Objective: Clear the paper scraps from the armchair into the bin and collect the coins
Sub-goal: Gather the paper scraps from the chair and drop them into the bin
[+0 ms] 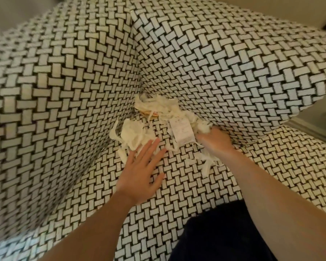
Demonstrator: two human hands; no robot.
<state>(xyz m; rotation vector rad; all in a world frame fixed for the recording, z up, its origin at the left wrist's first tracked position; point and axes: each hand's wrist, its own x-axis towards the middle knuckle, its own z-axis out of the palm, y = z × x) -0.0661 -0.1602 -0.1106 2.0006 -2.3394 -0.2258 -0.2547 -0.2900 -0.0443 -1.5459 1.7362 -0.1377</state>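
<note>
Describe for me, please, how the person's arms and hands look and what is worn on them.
The left forearm and right forearm are bare, with no sleeves in view. The left hand and right hand wear no gloves; no watch, bracelet or ring shows.

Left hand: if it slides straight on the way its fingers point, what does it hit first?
The paper scraps: the left hand lies flat on the seat, fingertips at the near clump. Beyond that, probably the coins by the back crease; depth is unclear.
</note>
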